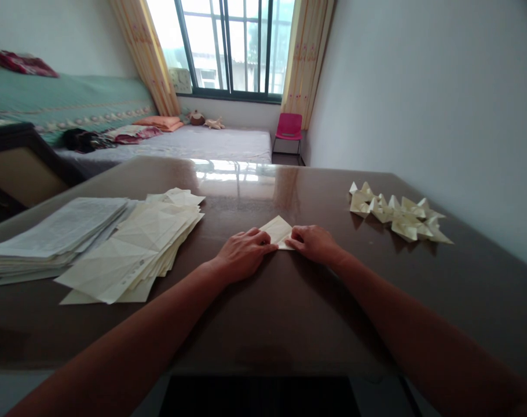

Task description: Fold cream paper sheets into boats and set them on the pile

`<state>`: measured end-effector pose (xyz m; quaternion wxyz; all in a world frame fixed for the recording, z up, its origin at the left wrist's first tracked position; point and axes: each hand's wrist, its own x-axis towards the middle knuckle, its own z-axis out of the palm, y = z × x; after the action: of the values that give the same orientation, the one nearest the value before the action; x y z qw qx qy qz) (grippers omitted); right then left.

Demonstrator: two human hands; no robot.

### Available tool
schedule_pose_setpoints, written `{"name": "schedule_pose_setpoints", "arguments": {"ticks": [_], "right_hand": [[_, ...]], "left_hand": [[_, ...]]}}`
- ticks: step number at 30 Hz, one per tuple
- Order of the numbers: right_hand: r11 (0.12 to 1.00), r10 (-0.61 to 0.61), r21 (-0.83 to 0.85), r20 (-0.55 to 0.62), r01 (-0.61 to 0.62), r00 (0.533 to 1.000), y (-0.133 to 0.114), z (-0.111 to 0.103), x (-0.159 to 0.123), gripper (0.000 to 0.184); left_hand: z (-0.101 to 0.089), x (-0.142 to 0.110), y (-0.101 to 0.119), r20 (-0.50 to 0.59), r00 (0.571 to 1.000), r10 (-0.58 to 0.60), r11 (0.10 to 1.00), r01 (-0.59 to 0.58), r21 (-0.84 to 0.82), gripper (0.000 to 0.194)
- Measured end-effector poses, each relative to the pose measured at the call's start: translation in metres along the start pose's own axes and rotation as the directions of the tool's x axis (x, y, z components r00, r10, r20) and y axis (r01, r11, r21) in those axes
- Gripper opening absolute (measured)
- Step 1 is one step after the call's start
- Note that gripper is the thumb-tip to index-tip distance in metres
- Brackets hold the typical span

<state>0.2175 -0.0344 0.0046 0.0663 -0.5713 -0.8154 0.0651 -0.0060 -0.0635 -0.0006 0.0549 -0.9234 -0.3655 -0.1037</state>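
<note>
A small folded sheet of cream paper (pixel 277 229) lies on the brown table in front of me, its peak pointing away. My left hand (pixel 246 250) grips its left side, fingers curled on the lower edge. On the opposite side, my right hand (pixel 312 242) is closed over the right corner, thumb and fingers pinching the paper. Both hands rest close to the tabletop, a short gap between them. Parts of the paper's corners are hidden under my fingers.
Creased cream sheets (pixel 133 237) are piled at the left, beside a stack of printed papers (pixel 68 229). Several folded paper shapes (pixel 398 214) cluster at the right. The glossy table (pixel 267 318) reflects the window. Beyond it stand a bed (pixel 229 142) and a pink chair (pixel 289 126).
</note>
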Motion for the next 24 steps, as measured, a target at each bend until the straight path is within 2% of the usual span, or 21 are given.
{"name": "schedule_pose_setpoints", "arguments": {"ticks": [9, 12, 14, 16, 19, 24], "right_hand": [[1.0, 0.021, -0.022, 0.029, -0.02, 0.999, -0.002, -0.001, 0.0, 0.028], [1.0, 0.002, -0.025, -0.023, -0.003, 1.0, -0.003, -0.002, -0.002, 0.026], [0.997, -0.077, -0.035, -0.11, 0.074, 0.991, -0.005, -0.004, -0.005, 0.021], [0.976, -0.214, -0.061, -0.145, 0.207, 0.966, -0.008, -0.007, -0.009, 0.016], [0.934, -0.353, -0.072, -0.058, 0.349, 0.934, -0.013, -0.013, -0.014, 0.021], [0.918, -0.38, -0.106, 0.04, 0.383, 0.924, -0.01, -0.023, -0.017, 0.026]], "left_hand": [[0.0, 0.001, 0.003, 0.029, 0.999, -0.012, 0.999, 0.011, 0.037, 0.042], [-0.002, 0.001, 0.004, 0.053, 0.998, -0.028, 0.999, 0.025, 0.04, 0.042], [-0.003, 0.002, 0.005, 0.059, 0.997, -0.041, 0.998, 0.039, 0.04, 0.043], [-0.003, 0.002, 0.005, 0.055, 0.997, -0.05, 0.998, 0.048, 0.039, 0.043], [-0.003, 0.002, 0.005, 0.054, 0.997, -0.049, 0.998, 0.047, 0.034, 0.043], [-0.002, 0.002, 0.004, 0.062, 0.997, -0.051, 0.998, 0.049, 0.04, 0.045]]}}
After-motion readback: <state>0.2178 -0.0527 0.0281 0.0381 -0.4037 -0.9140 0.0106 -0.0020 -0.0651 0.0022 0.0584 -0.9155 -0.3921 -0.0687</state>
